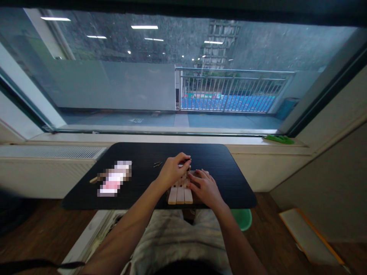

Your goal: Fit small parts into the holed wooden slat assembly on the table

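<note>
Several pale wooden slats (180, 195) with small dark holes lie side by side near the front edge of the black table. Over their far end my left hand (172, 170) is closed in a pinch; whatever small thing sits between the fingertips is too small to make out. From the right, my right hand (207, 186) grips the slats, its thumb and index finger bent against their side and its other fingers over the wood behind. Parts of the slats are hidden by both hands. A few thin screws or nails (157, 164) lie left of my left hand.
On the left of the black table (137, 152) is a pixelated item (114, 178) beside a wooden stick end (93, 180). Behind the table are a windowsill (243, 140) and a large window. A green basin (242, 219) stands below the table's right front. A radiator (48, 168) is at left.
</note>
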